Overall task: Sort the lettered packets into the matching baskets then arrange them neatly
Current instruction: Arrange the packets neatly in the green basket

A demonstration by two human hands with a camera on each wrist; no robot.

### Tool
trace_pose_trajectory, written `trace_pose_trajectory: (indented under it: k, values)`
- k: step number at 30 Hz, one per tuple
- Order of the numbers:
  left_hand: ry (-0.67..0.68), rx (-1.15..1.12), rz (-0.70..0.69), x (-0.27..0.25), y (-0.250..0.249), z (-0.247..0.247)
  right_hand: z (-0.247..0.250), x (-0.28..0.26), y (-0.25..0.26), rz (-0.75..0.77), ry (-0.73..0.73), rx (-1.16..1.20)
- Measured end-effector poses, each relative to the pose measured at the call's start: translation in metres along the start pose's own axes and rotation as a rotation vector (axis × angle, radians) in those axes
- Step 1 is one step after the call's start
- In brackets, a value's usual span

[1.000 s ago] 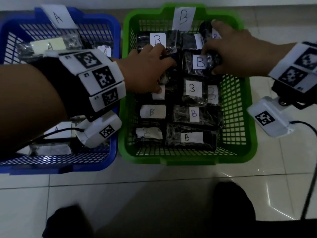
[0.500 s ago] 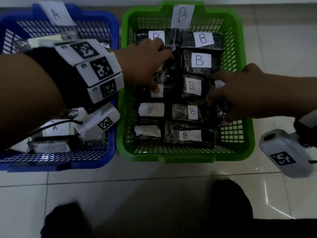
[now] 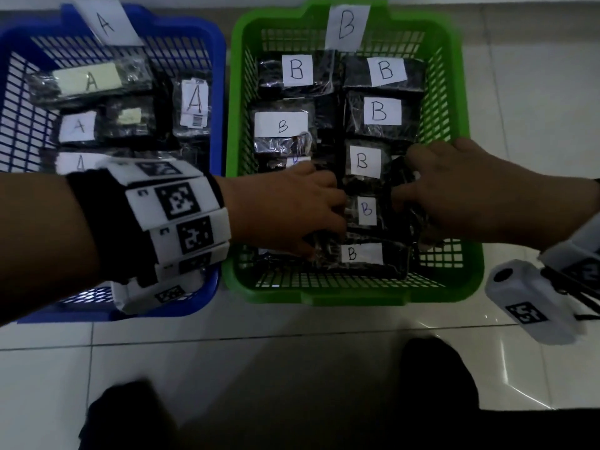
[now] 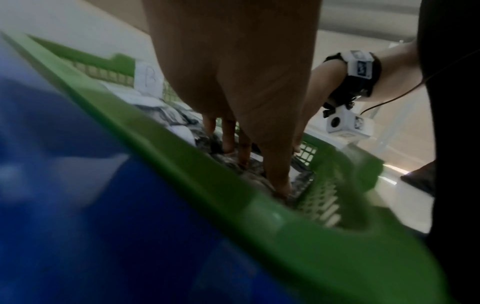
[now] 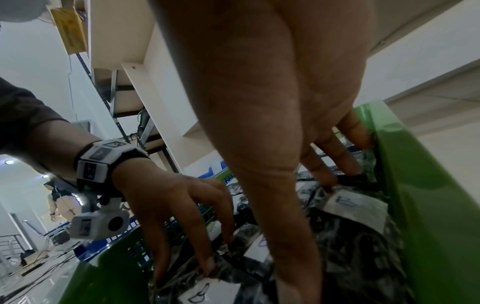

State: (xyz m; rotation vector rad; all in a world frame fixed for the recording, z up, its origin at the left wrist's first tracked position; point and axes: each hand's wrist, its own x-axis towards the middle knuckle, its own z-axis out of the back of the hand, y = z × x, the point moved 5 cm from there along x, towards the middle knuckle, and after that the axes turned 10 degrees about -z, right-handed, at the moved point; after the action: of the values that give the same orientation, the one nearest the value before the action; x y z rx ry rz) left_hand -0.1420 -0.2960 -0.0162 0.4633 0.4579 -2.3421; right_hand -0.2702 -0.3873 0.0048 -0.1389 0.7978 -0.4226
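The green basket (image 3: 350, 297) marked B holds several black packets with white B labels, such as one at the back (image 3: 378, 113) and one at the front (image 3: 360, 253). The blue basket (image 3: 217, 92) marked A holds several A packets (image 3: 87, 81). My left hand (image 3: 328, 222) reaches over the green rim, its spread fingertips (image 5: 207, 265) pressing on the front left packets. My right hand (image 3: 406, 180) grips a black B packet (image 3: 397, 172) between thumb and fingers, by the basket's right wall. The packets under both palms are hidden.
Both baskets stand side by side on a white tiled floor (image 3: 292, 336). My dark feet (image 3: 438, 378) are just in front of them. A white wrist camera (image 3: 529, 306) hangs past the green basket's front right corner. Shelving (image 5: 124, 82) stands behind.
My right hand came from the back right of the green basket to its right middle, bringing a black packet. My left hand moved from the back left packets to the front left ones.
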Motion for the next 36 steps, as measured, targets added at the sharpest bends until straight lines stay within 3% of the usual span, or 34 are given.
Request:
trace_pose_trajectory:
  k: [5,9,16,19,22,28,32,36]
  values:
    - [-0.018,-0.057,-0.019,0.010,-0.011,-0.005,-0.010,0.008,0.002,0.072,0.014,0.177]
    - [-0.007,-0.057,-0.021,0.013,-0.013,-0.008,0.002,0.006,-0.009,0.052,-0.152,0.443]
    - [0.011,-0.054,-0.035,0.016,-0.017,-0.009,-0.008,0.004,0.000,0.001,-0.225,0.102]
    - [-0.020,-0.153,-0.008,0.017,-0.019,-0.007,-0.010,0.006,0.000,-0.002,-0.328,0.162]
    - [-0.043,-0.238,0.033,0.015,-0.022,-0.006,-0.015,0.009,-0.005,-0.013,-0.321,0.200]
    - [0.008,-0.154,0.050,0.015,-0.027,-0.006,-0.015,0.006,-0.011,-0.071,-0.306,0.236]
    - [-0.090,-0.305,0.122,0.011,-0.028,-0.003,-0.018,0.007,-0.014,-0.055,-0.294,0.252]
    - [-0.252,-0.567,0.295,0.005,-0.022,-0.003,-0.020,0.008,-0.016,-0.027,-0.312,0.238]
